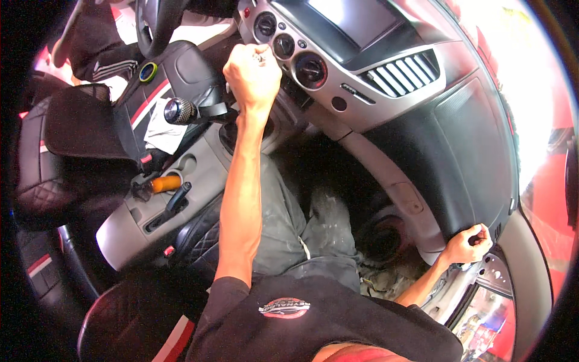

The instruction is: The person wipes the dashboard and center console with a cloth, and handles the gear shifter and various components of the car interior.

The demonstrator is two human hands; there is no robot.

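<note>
Black plastic dashboard spans the front, likely stiff, bulky and slick; its edges offer the best hold. Below lies the dark footwell, beside the grey console. Left hand is fisted near round knobs; right hand curls at the dashboard's right end, grip unclear.

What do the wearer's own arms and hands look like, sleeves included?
The left hand and right hand are ungloved; the forearms are bare. Short black fabric sleeves belong to a black T-shirt with a red-and-white oval chest logo. Any ring is unclear.
</note>
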